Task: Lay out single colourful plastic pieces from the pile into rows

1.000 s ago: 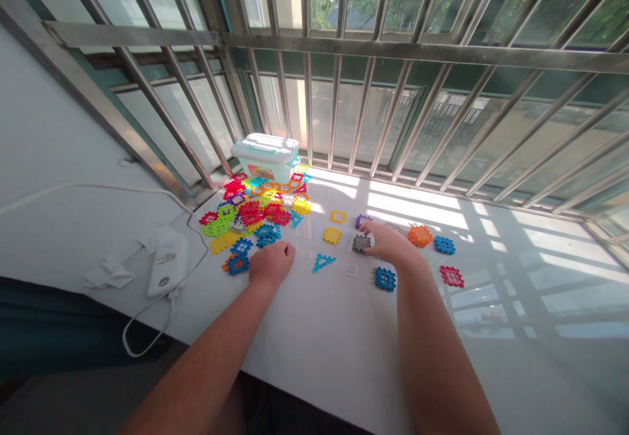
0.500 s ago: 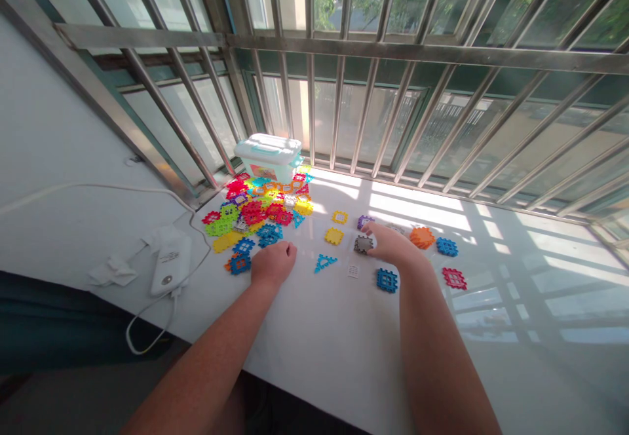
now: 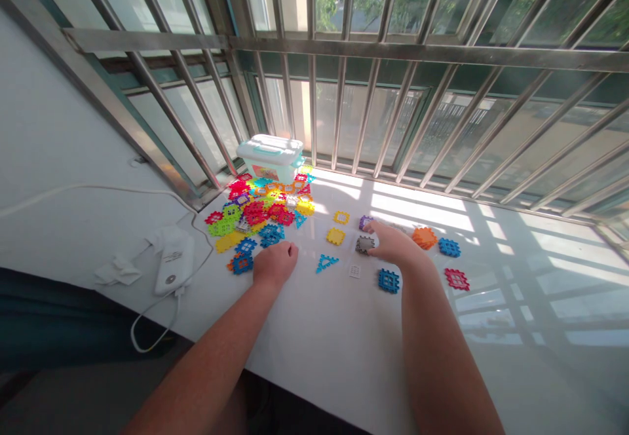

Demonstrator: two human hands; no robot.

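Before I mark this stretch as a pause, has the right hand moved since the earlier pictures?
No, not visibly: judged against the lidded tub, the right hand keeps its place by the grey square piece; only the whole view shifts slightly.

The grey tile (image 3: 365,245), purple tile (image 3: 364,221) and plain yellow tile (image 3: 335,236) contrast with a crimson tile (image 3: 457,279), which bears a windowpane lattice; the white box (image 3: 272,148) carries turquoise trim.

Probably a home — barred windows (image 3: 352,107)

On the table (image 3: 319,330), the tile pile (image 3: 254,213) lies before the box (image 3: 273,168) and left of the loose tiles (image 3: 335,236).
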